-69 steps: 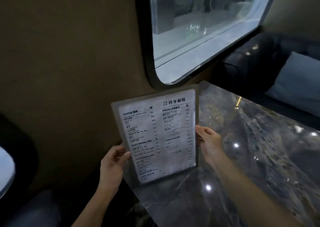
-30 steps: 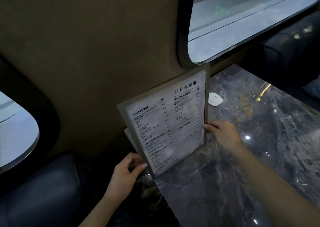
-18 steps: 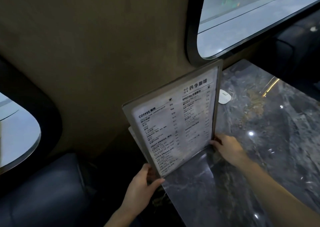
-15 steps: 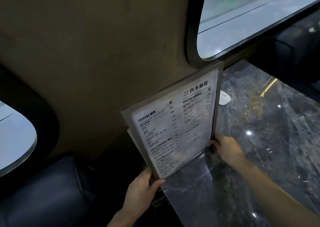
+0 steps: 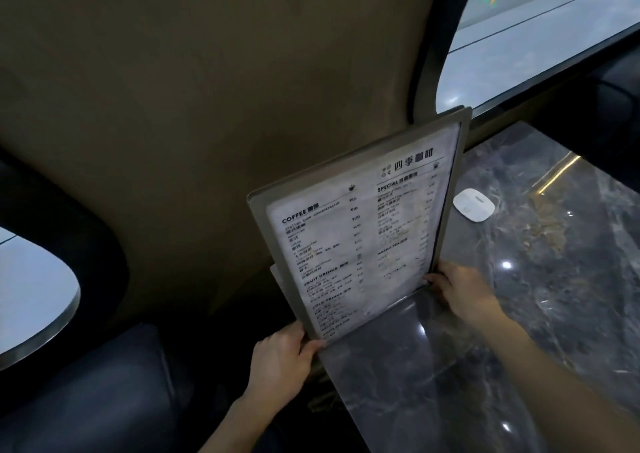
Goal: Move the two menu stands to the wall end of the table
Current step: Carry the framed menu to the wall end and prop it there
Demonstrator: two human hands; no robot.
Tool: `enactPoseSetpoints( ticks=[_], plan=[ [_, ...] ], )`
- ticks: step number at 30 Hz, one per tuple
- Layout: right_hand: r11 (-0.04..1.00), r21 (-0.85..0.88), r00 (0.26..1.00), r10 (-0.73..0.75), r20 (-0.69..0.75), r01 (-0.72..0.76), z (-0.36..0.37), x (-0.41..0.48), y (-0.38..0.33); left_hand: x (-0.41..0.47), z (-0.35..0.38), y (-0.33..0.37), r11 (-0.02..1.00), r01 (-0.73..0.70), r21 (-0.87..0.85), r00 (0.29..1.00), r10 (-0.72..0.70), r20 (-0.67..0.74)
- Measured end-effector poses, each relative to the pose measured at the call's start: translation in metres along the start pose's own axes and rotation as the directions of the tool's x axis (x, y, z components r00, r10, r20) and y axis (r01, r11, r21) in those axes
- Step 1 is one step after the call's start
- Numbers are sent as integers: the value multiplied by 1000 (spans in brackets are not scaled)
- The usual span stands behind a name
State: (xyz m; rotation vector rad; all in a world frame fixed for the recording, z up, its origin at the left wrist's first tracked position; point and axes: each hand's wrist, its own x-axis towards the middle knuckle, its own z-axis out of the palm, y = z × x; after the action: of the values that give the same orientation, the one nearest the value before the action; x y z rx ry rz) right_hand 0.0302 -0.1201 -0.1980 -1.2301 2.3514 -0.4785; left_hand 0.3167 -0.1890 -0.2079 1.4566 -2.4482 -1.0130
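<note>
A dark marble table [image 5: 519, 366] meets a tan wall [image 5: 207, 106] under a window [image 5: 540, 30]; the menu stand [image 5: 360, 231] is upright at the wall end. The left hand [image 5: 280, 366] pinches its lower left corner, the right hand [image 5: 460, 291] grips its lower right edge. A small white device [image 5: 473, 205] lies just beside.

Two hands are in view: the left hand [image 5: 280, 359] and the right hand [image 5: 462, 290]. Two menu stands show: the front menu stand [image 5: 360, 231], with its printed sheet facing the camera, and a second menu stand [image 5: 278, 281] of which only an edge peeks out behind it. One marble desk [image 5: 554, 314] carries them. One small white device [image 5: 473, 204] lies on the desk. Two windows appear, one window [image 5: 540, 33] at upper right and another window [image 5: 31, 296] at far left.
</note>
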Motion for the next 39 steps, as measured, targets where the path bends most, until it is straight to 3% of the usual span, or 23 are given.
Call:
enactPoseSetpoints(
  ticks=[5, 11, 21, 33, 36, 39],
  plan=[
    [999, -34, 999, -15, -52, 13, 7, 18, -17, 20, -15, -8, 996, 41, -81, 998, -46, -51],
    [998, -12, 998, -66, -21, 66, 15, 41, -36, 42, -30, -21, 983, 156, -98, 985, -161, -56],
    [997, -2, 996, -83, -40, 83, 16, 56, -48, 47, -30, -23, 973, 220, -75, 969, -227, -101],
    [997, -76, 1000, 10, 5, -9, 15, 33, -32, 43, -25, -12, 961, 270, -57, 956, -275, -104],
    [995, -101, 1000, 19, -20, -21, 14, 20, -21, 41, -27, -9, 955, 296, 12, 949, -293, -115],
    [998, -61, 999, 32, -7, -32, 12, 7, -10, 39, -33, -7, 939, 332, 90, 943, -329, -39]
  ],
)
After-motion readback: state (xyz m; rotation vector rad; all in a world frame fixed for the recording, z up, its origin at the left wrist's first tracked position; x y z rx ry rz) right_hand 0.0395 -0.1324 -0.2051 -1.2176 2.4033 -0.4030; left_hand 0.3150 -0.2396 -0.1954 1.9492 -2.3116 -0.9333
